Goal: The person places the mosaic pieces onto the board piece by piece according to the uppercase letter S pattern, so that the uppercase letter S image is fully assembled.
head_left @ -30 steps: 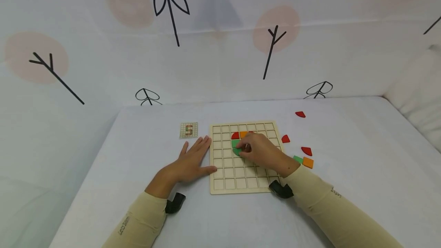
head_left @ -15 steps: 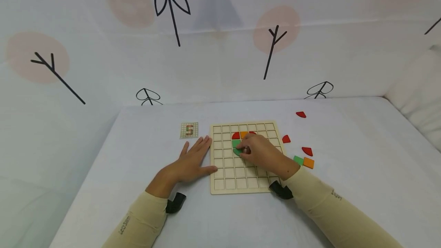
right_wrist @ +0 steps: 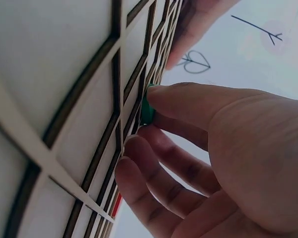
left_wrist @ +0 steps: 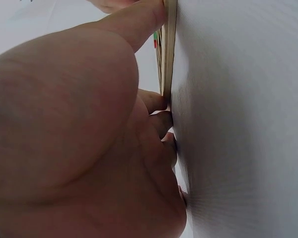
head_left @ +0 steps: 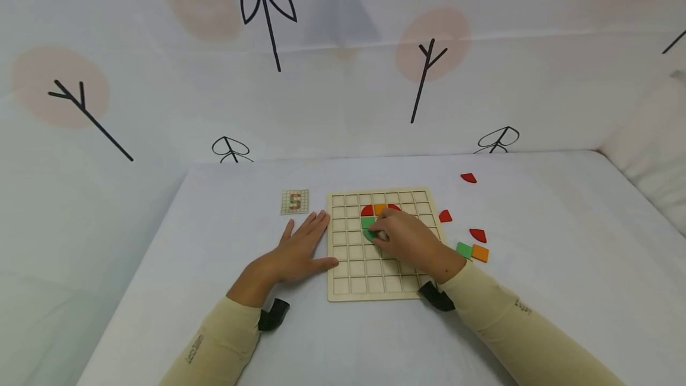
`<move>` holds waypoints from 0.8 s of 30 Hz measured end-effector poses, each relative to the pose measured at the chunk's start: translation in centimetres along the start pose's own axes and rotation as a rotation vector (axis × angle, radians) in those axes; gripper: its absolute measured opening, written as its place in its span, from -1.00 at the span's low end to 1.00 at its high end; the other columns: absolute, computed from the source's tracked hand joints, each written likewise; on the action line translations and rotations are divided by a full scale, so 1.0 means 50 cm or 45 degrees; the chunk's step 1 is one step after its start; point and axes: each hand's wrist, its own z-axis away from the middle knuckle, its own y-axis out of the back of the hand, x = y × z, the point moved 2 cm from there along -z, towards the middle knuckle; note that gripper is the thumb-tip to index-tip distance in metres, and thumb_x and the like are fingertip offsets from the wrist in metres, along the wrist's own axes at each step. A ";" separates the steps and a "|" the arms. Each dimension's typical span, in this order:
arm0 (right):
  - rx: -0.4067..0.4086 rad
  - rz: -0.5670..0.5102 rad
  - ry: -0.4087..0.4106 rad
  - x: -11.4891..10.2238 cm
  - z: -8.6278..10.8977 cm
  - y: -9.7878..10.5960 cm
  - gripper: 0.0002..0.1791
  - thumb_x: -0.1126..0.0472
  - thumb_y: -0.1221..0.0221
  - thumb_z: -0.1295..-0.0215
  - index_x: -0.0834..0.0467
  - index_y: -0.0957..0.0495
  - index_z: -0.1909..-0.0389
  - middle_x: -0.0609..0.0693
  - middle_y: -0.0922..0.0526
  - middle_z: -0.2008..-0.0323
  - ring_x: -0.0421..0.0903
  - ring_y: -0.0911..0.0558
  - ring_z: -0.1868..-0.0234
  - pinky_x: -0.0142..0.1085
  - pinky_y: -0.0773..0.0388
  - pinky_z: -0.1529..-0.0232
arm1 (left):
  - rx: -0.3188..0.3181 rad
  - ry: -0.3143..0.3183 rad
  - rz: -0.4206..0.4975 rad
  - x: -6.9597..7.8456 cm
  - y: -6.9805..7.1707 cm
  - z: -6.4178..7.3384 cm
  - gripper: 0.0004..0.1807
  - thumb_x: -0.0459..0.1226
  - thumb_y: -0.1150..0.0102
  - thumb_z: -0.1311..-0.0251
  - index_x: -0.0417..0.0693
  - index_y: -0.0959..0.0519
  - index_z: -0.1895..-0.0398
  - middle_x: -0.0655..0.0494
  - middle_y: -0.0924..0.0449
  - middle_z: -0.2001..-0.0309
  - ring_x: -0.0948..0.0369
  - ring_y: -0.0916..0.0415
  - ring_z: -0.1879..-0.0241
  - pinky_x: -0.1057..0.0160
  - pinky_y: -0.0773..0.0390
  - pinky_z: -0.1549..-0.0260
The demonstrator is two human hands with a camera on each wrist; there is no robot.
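My right hand (head_left: 409,236) reaches over the wooden grid board (head_left: 340,286). Its thumb and fingertips pinch a green quarter-circle tile (right_wrist: 147,106) at the grid, partly covered by the fingers. Just above that tile, a green square tile (head_left: 367,223) lies in a cell. A red quarter-circle tile (head_left: 367,211), an orange square tile (head_left: 380,209) and another red tile (head_left: 393,206) form a row above it, the last one partly hidden. My left hand (head_left: 295,258) lies with fingers spread on the table, its thumb and fingertips at the board's left edge.
A small pattern card (head_left: 295,202) showing an S lies left of the board. To the right are loose red quarter-circle tiles, one at the back (head_left: 468,178), plus a loose green square (head_left: 464,249) and a loose orange square (head_left: 480,253) near the right wrist.
Almost nothing differs. My right fingers shift slightly on the green quarter-circle tile at the same spot, while my left hand stays at the board's edge.
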 end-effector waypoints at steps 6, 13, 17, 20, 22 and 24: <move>0.007 0.028 0.008 -0.002 0.000 0.001 -0.73 0.23 -0.33 -0.27 0.20 -0.74 0.03 0.02 -0.67 0.14 -0.14 -0.61 0.20 -0.25 -0.66 0.13 | 0.006 -0.002 0.001 -0.001 0.001 0.001 0.09 0.22 -0.17 -0.26 0.06 0.20 -0.64 0.20 0.28 -0.64 0.18 0.40 -0.63 -0.13 0.49 -0.54; 0.014 0.017 0.049 -0.001 0.001 0.004 -0.76 0.25 -0.34 -0.25 0.19 -0.75 0.07 0.01 -0.69 0.17 -0.15 -0.57 0.23 -0.30 -0.64 0.17 | -0.001 -0.003 0.017 -0.002 -0.002 0.003 0.08 0.22 -0.17 -0.27 0.07 0.20 -0.64 0.21 0.29 -0.64 0.19 0.42 -0.63 -0.13 0.50 -0.54; 0.080 -0.005 0.103 0.005 0.008 0.023 -0.79 0.21 -0.32 -0.27 0.16 -0.76 0.11 -0.03 -0.70 0.19 -0.17 -0.59 0.25 -0.29 -0.64 0.18 | 0.004 -0.004 0.010 -0.003 -0.002 0.003 0.08 0.22 -0.16 -0.27 0.07 0.20 -0.64 0.21 0.29 -0.64 0.19 0.42 -0.63 -0.13 0.50 -0.54; 0.164 -0.026 0.121 0.017 0.018 0.049 -0.80 0.20 -0.30 -0.30 0.16 -0.76 0.12 -0.05 -0.69 0.21 -0.18 -0.59 0.28 -0.31 -0.61 0.24 | 0.001 -0.009 0.017 -0.003 -0.002 0.003 0.08 0.21 -0.17 -0.27 0.06 0.21 -0.64 0.21 0.30 -0.64 0.19 0.42 -0.63 -0.13 0.50 -0.54; 0.221 -0.039 0.116 0.028 0.027 0.070 -0.81 0.21 -0.30 -0.30 0.17 -0.75 0.13 -0.04 -0.69 0.21 -0.15 -0.59 0.29 -0.32 -0.58 0.29 | 0.000 -0.012 0.025 -0.003 -0.002 0.003 0.08 0.21 -0.17 -0.27 0.06 0.21 -0.64 0.20 0.30 -0.64 0.19 0.43 -0.63 -0.13 0.51 -0.54; 0.275 -0.029 0.107 0.041 0.038 0.091 -0.83 0.23 -0.30 -0.30 0.18 -0.75 0.14 -0.03 -0.69 0.21 -0.12 -0.60 0.26 -0.31 -0.59 0.29 | 0.000 -0.013 0.022 -0.002 -0.002 0.002 0.08 0.21 -0.17 -0.27 0.05 0.21 -0.64 0.20 0.30 -0.64 0.19 0.43 -0.63 -0.13 0.51 -0.54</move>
